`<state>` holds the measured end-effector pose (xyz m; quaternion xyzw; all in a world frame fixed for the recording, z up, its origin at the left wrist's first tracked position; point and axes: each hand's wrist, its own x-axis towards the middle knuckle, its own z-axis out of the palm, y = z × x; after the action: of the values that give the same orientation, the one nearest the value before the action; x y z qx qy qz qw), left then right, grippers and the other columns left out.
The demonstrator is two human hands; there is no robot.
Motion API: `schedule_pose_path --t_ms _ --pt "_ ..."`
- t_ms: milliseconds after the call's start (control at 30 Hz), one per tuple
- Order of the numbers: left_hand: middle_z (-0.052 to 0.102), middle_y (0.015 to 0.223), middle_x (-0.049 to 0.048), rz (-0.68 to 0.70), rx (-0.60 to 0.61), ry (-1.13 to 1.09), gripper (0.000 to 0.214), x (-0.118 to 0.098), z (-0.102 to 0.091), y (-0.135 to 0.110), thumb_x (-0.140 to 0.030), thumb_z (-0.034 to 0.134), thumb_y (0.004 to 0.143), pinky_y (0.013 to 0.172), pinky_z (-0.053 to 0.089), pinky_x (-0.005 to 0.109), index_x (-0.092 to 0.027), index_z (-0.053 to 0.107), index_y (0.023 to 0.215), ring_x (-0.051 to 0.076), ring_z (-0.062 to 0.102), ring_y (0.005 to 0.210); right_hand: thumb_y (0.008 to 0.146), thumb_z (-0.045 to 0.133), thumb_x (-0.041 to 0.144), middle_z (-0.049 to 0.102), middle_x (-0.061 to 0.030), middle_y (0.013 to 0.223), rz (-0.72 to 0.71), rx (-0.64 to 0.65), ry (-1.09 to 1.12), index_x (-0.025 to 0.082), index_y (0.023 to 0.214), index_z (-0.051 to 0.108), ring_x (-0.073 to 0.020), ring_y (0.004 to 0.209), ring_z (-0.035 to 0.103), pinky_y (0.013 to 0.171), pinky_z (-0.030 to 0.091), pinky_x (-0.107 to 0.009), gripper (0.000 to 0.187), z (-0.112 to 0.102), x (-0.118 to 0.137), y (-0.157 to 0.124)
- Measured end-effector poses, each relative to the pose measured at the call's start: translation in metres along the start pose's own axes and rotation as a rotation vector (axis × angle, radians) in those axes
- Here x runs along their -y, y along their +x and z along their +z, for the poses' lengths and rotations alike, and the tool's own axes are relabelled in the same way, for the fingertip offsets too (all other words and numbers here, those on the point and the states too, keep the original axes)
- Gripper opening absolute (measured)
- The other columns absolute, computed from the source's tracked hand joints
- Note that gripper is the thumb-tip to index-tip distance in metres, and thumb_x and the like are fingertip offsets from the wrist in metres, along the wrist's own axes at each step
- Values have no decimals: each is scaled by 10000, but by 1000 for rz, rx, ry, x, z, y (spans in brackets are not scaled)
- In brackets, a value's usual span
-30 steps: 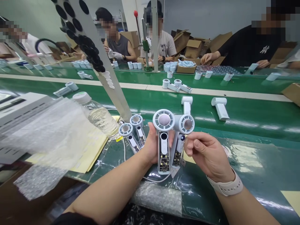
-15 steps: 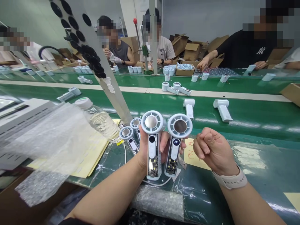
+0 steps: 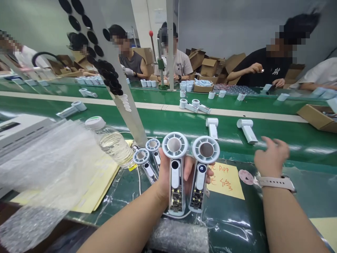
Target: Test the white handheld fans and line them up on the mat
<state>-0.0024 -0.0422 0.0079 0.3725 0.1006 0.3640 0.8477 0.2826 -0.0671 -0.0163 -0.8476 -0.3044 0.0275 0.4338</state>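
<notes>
Two pale blue handheld fans are gripped upright side by side in my left hand [image 3: 163, 172]. The left fan [image 3: 176, 189] has a dark round display, while the right fan [image 3: 197, 189] shows a lit "20"; circuit boards show through both handles. My right hand [image 3: 272, 156] holds nothing, its fingers apart and slightly blurred, over the near edge of the green belt. Closest to it on the belt lies a white-blue fan [image 3: 249, 131], apart from the fingers. Another fan [image 3: 212, 128] lies further left. Two more fans [image 3: 149, 168] rest on the table behind my left hand.
A slanted grey post [image 3: 131, 119] with black discs rises from the table. Left of it are a water bottle [image 3: 113, 142] and plastic sheets [image 3: 52, 165]. A handwritten yellow note [image 3: 229, 181] lies centre right. Co-workers sit across the belt [image 3: 158, 121]; a cardboard box [image 3: 316, 117] stands right.
My right hand has moved right and forward toward the belt, its curled fingers spreading. The two fans in my left hand sit slightly lower and further right in view.
</notes>
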Motion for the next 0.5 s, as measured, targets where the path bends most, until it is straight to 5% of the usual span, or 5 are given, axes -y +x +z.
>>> schedule_pose_path --t_ms 67,133,300,500 --pt "659 646 126 -24 51 -30 834 3 2 1 -1007 393 563 645 551 371 -185 505 477 283 683 755 782 563 154 207 -305 1560 43 -104 -91 80 1357 570 -503 1423 242 1081 298 -620 580 4 -10 13" --pt "679 684 124 -74 67 -69 823 7 4 0 -984 451 568 628 533 338 -169 550 520 264 679 760 779 572 169 155 -286 1583 19 -83 -164 87 1302 619 -502 1443 201 1102 283 -597 531 15 -15 23" --pt "635 624 76 -114 56 -127 819 17 2 0 -978 491 541 587 504 303 -163 569 523 213 647 652 788 618 199 356 -177 1519 -44 82 -317 172 1029 749 -426 1403 333 1115 306 -546 276 47 -12 54" --pt "647 651 91 -71 109 -175 839 22 -3 3 -997 411 560 694 532 358 -171 555 527 266 681 781 935 625 328 541 -118 1380 61 89 -446 187 1167 650 -310 1267 505 1048 413 -552 273 70 12 65"
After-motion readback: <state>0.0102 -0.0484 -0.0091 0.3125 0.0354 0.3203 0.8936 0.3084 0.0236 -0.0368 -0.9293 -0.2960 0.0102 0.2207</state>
